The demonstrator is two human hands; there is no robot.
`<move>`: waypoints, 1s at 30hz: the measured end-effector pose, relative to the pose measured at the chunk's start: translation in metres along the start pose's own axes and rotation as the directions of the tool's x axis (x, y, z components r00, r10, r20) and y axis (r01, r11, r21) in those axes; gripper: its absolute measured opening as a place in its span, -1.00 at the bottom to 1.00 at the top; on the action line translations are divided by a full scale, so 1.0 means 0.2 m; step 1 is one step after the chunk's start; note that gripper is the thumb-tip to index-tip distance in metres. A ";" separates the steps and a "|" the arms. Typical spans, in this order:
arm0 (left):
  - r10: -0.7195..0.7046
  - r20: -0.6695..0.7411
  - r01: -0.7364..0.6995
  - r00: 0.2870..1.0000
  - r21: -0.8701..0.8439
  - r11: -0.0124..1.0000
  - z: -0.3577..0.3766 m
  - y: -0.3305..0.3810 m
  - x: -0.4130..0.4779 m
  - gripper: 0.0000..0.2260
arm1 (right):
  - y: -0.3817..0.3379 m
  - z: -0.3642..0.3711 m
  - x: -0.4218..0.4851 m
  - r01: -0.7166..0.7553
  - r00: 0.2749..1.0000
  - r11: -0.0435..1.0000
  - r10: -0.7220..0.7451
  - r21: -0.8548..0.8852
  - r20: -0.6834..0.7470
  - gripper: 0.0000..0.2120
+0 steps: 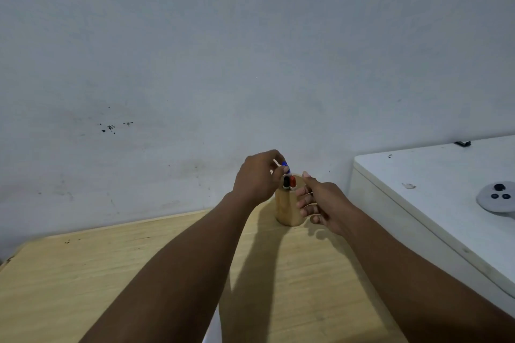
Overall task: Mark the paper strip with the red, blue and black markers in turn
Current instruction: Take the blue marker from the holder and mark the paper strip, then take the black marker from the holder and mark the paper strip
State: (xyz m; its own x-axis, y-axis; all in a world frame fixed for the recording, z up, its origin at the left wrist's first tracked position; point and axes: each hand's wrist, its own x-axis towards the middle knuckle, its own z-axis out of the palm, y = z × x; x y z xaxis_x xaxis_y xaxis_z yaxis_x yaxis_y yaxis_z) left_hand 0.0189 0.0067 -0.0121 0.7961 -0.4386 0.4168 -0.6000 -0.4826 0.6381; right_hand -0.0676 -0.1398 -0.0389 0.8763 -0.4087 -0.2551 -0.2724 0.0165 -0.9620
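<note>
A wooden holder (287,209) stands near the far edge of the table (111,273). The red marker (292,181) and the black marker (286,182) stick up out of it, caps up. My left hand (256,178) is above the holder, fingers pinched on the blue marker (285,167) at its cap end. My right hand (320,203) sits against the holder's right side, fingers curled by it, thumb raised. A white sliver (211,328) shows at the bottom between my forearms; whether it is the paper strip is unclear.
A white cabinet (446,189) stands to the right, higher than the table, with a grey controller (497,196) on top. The wall (250,64) rises directly behind the table.
</note>
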 end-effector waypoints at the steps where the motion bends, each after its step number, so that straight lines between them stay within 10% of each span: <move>1: -0.007 0.029 0.007 1.000 -0.003 1.000 0.02 0.00 -0.01 -0.89 | 0.00 0.01 0.00 -0.002 1.000 1.000 0.002 -0.001 0.002 -0.51; 19: -0.101 0.053 0.097 0.993 0.070 0.993 0.08 -0.02 -0.02 -0.89 | 0.04 0.13 -0.06 -0.077 0.996 0.997 0.076 0.026 0.040 -0.68; 30: -0.214 -0.204 0.135 0.955 -0.343 0.930 -0.28 0.03 -0.11 -0.89 | -0.06 0.39 -0.15 -0.140 0.981 0.940 0.088 0.312 0.175 -0.29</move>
State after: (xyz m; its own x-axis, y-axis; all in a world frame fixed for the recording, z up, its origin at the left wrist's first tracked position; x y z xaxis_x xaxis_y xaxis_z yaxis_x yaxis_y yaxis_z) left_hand 0.0029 0.0551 0.0187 0.9048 -0.1610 0.3942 -0.4237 -0.2480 0.8712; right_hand -0.0595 -0.0557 -0.0266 0.9049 -0.2396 -0.3518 -0.2548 0.3571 -0.8986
